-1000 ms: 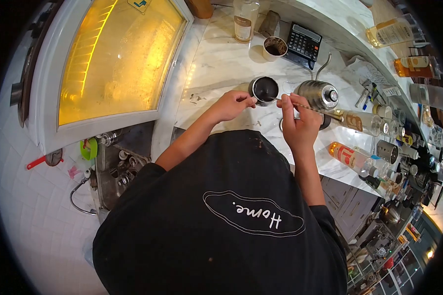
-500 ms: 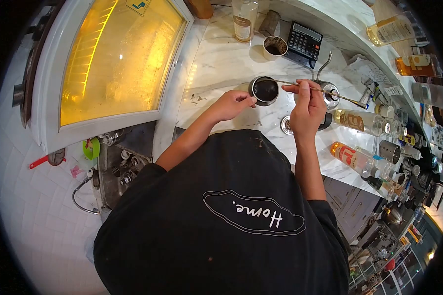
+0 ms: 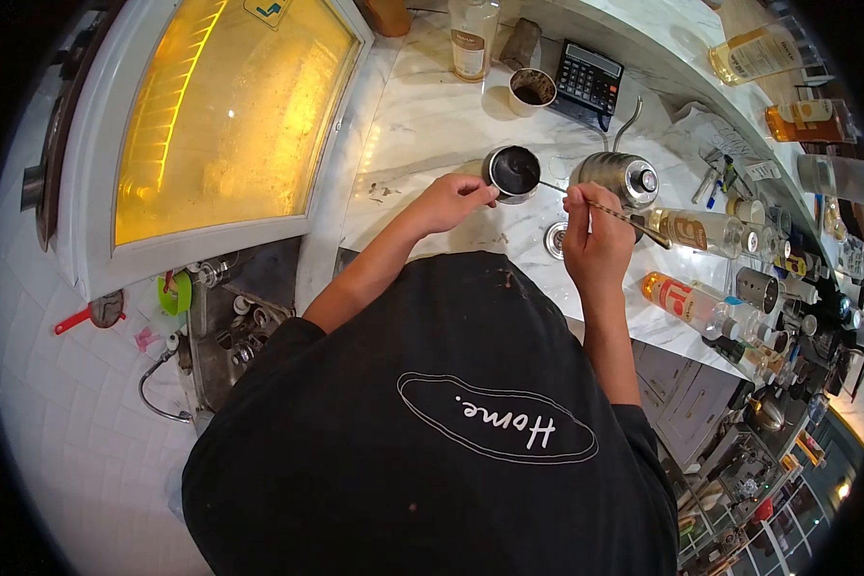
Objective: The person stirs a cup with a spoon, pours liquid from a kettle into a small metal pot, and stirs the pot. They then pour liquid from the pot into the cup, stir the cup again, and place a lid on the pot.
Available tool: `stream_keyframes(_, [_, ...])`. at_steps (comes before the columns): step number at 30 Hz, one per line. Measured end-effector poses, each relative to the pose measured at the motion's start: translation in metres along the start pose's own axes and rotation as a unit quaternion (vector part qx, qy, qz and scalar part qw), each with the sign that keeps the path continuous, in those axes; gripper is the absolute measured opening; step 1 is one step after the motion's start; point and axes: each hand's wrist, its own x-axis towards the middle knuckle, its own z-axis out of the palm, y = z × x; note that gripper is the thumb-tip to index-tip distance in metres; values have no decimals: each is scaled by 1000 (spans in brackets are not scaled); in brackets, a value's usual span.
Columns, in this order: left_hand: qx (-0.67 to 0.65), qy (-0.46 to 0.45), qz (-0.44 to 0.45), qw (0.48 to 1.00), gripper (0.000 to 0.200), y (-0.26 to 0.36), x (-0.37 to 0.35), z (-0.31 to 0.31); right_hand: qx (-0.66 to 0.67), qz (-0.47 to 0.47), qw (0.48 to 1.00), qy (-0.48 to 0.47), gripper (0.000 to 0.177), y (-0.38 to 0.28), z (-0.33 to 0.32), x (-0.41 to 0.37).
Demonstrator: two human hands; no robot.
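My left hand [image 3: 459, 203] pinches the near-left rim of a small metal cup [image 3: 516, 190], which stands on the counter with dark, wet-looking contents [image 3: 516, 169]. In my right hand [image 3: 597, 230] is a long bar spoon [image 3: 648, 230] with a twisted stem. Its lower end reaches over the cup's right rim into the dark contents, where the tip is hidden. A steel gooseneck kettle [image 3: 600, 169] stands just beyond my right hand. Left of that wrist lies a round metal piece [image 3: 555, 240].
Farther back are a paper cup [image 3: 531, 91] with dark residue, a calculator [image 3: 588, 82] and a labelled bottle [image 3: 472, 43]. Several bottles, including one with an orange-red label [image 3: 680, 300], line the right. A yellow-lit glass door [image 3: 240, 115] stands at the left, above a sink area [image 3: 235, 326].
My right hand has swung the spoon's handle nearer to me and slightly left, so the stem now slopes into the cup from the right. My left hand keeps its hold on the rim.
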Motion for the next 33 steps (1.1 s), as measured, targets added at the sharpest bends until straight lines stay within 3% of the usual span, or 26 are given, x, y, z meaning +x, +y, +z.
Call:
stream_keyframes(2, [1,-3,-2,1000,36,-2,2,0,-7,-23,1000,-1,7,-4,-2,2])
stream_keyframes(8, [4,-7,4,1000,36,-4,3,0,100,111,988,-37,11,-20,4,11])
stream_keyframes(11, [12,-3,3,1000,37,-3,2,0,199,209,957,-25,17,-16,15,14])
stream_keyframes(14, [7,-5,7,1000,37,-3,2,0,240,252,938,-2,22,-11,21,19])
stream_keyframes(17, [1,-3,6,1000,38,-3,2,1,373,281,883,49,24,-7,28,21])
stream_keyframes(20, [10,-6,7,1000,39,-4,3,0,348,267,897,59,23,0,27,19])
stream_keyframes(23, [5,-8,13,1000,39,-5,3,0,191,237,952,23,21,6,18,13])
stream_keyframes(26, [-1,-4,15,1000,39,-3,2,0,110,200,974,9,15,-3,11,8])
stream_keyframes(29, [-11,1,13,1000,39,-4,2,1,0,38,999,23,9,13,17,-8])
stream_keyframes(33, [-9,0,6,1000,37,-5,2,2,-10,-16,1000,7,8,-5,10,-4])
